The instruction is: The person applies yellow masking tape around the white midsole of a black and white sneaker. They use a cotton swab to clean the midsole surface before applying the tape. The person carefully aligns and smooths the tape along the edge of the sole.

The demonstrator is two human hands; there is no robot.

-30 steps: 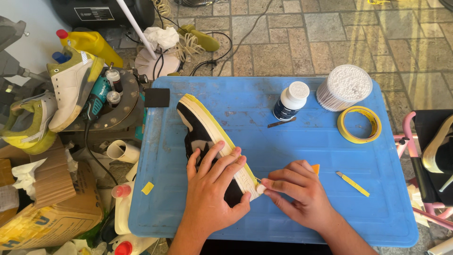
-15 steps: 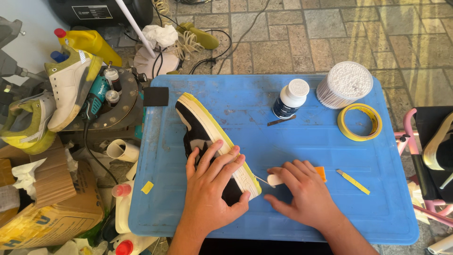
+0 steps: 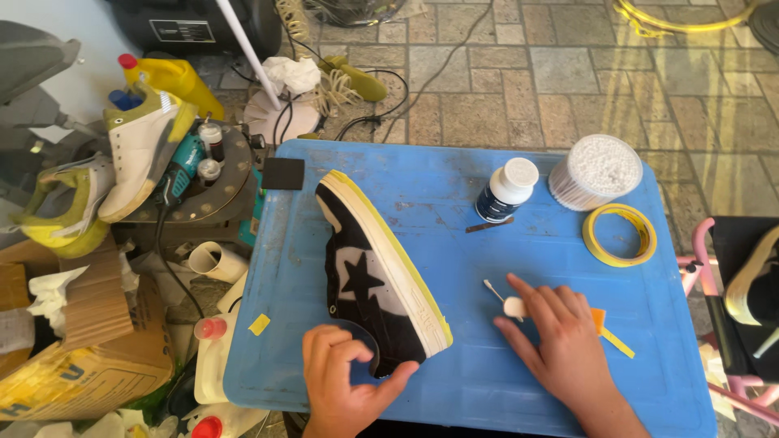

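A black sneaker with a white star and a yellow-edged white sole lies on its side on the blue table, toe pointing away from me. My left hand grips its heel at the near end, thumb against the sole. My right hand lies flat on the table to the right of the shoe with its fingers spread. Its fingertips touch a small white pad beside a cotton swab. An orange scrap shows at the hand's right edge.
On the far side of the table stand a dark bottle with a white cap, a tub of cotton swabs and a yellow tape roll. A white sneaker, a yellow bottle and a cardboard box crowd the left side. Another shoe rests on a chair at right.
My left hand slid from the top of the sneaker down to its heel, uncovering the star side. My right hand left the sole and moved right onto the table.
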